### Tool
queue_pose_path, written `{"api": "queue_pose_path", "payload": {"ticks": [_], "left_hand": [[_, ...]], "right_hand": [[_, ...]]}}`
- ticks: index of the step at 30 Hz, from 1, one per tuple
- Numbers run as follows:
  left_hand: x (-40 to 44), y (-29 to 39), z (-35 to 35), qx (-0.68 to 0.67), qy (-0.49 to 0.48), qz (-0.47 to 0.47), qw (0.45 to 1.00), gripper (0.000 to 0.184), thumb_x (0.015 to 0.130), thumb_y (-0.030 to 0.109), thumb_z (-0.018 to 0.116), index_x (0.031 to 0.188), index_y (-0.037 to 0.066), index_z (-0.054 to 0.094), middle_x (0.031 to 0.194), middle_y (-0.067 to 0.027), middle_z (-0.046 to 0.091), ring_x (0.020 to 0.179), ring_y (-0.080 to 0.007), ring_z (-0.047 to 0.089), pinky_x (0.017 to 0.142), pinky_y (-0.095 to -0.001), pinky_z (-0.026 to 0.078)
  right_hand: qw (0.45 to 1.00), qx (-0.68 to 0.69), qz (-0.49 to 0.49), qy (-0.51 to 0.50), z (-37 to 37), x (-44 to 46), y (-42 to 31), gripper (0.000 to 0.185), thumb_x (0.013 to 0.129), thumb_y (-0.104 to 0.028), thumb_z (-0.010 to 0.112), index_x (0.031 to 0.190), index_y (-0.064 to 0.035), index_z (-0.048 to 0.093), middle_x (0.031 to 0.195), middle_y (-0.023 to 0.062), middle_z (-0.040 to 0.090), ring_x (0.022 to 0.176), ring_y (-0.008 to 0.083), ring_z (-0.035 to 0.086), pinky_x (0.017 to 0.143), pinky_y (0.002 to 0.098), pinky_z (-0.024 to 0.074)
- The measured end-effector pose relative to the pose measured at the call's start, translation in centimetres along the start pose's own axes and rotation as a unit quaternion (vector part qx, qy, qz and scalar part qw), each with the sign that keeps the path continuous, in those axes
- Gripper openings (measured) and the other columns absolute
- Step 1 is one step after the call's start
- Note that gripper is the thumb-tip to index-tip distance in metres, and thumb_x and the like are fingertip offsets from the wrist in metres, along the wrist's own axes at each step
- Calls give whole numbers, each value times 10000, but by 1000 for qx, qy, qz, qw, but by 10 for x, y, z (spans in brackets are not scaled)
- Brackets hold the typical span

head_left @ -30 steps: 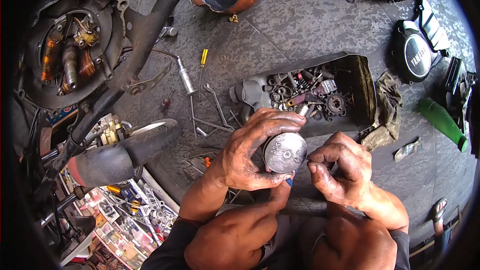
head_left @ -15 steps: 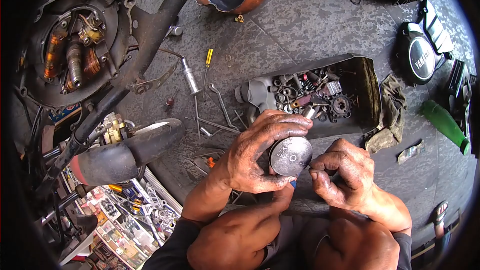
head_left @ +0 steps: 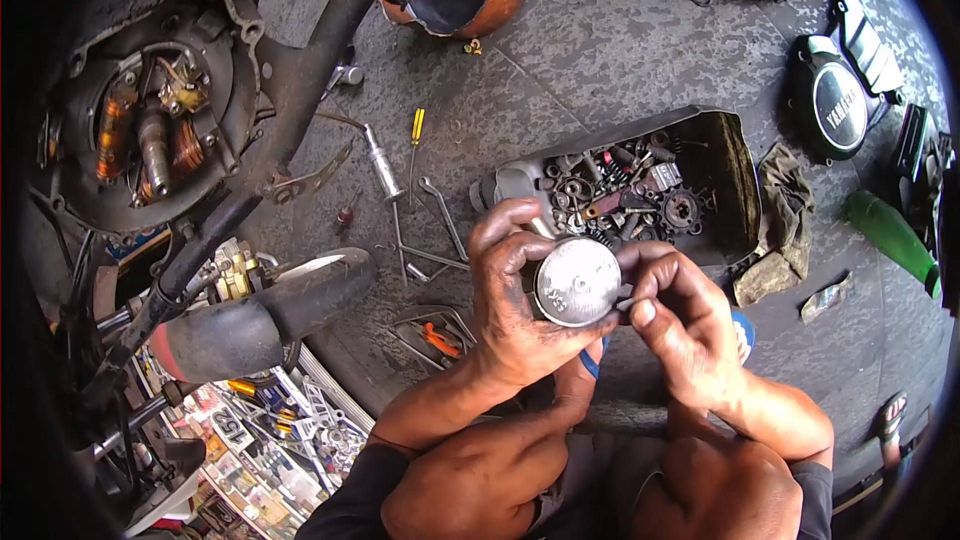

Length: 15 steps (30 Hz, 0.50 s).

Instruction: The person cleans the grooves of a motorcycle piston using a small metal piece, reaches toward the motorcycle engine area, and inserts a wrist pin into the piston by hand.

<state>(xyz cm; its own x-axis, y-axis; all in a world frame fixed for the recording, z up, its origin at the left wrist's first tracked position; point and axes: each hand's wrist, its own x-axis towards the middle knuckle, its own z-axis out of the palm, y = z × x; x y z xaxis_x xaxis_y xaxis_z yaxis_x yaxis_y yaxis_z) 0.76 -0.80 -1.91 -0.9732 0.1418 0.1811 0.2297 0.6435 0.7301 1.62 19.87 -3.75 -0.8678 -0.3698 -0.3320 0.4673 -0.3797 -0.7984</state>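
A round metal piston, its silvery crown marked with small stamped characters, faces up toward me. My left hand curls around its left side, fingers above and thumb below, gripping it. At the piston's right edge, my right hand has thumb and forefinger pinched together. A small grey sliver shows between those fingertips, too small to name. Just beyond my hands lies a dark bin full of small engine parts, among them a toothed gear.
Several tools lie on the floor at left, including a yellow-handled screwdriver, a wrench and orange-handled pliers. A motorcycle engine with copper coils fills the upper left. Right of the bin are a rag, a Yamaha cover and a green bottle.
The piston has tilted and risen slightly, its crown now catching more light. My right hand has come up closer, its fingertips now at the piston's edge.
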Motion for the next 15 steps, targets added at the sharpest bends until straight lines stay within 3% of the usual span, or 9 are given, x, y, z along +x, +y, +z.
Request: {"api": "queue_pose_path", "payload": {"ticks": [1, 3, 7, 9, 15], "left_hand": [[0, 5, 2, 31, 4, -17, 999, 933, 576, 288, 1046, 1289, 57, 490, 1412, -225, 470, 1318, -394, 499, 1066, -509, 459], [-5, 3, 12, -22, 17, -35, 999, 935, 585, 300, 1045, 1289, 50, 483, 1410, -224, 471, 1316, -389, 501, 1065, -507, 459], [-5, 8, 8, -39, -5, -29, 999, 916, 646, 283, 1009, 1320, 42, 438, 1409, -231, 484, 1299, -376, 518, 1047, -501, 470], [-1, 13, 6, -38, -20, -10, 999, 883, 684, 199, 969, 1352, 48, 411, 1399, -235, 508, 1266, -364, 543, 1033, -497, 478], [-6, 13, 7, -52, -8, 7, 999, 864, 685, 151, 980, 1344, 73, 427, 1343, -217, 551, 1215, -327, 566, 1026, -474, 468]], "right_hand": [[1000, 2, -2, 7, 3, 0, -2, 121, 1016, -118, 663, 1035, -15, 603, 1264, 161, 631, 1026, 171, 621, 904, 326, 524], [978, 180, 101, 35, 5, 3, -10, 87, 1051, -107, 615, 1067, -30, 577, 1330, 152, 619, 1169, 171, 584, 1030, 359, 491], [970, 227, 52, 64, 4, 7, -17, 86, 1070, -107, 602, 1102, -41, 557, 1394, 189, 611, 1279, 196, 556, 1120, 402, 444], [969, 237, 41, 64, 2, 8, -14, 91, 1073, -112, 600, 1105, -39, 556, 1385, 190, 619, 1275, 195, 559, 1121, 402, 443], [964, 260, -3, 55, -2, 11, -15, 128, 1090, -150, 586, 1103, -29, 544, 1364, 207, 640, 1262, 205, 583, 1115, 403, 457]]}}
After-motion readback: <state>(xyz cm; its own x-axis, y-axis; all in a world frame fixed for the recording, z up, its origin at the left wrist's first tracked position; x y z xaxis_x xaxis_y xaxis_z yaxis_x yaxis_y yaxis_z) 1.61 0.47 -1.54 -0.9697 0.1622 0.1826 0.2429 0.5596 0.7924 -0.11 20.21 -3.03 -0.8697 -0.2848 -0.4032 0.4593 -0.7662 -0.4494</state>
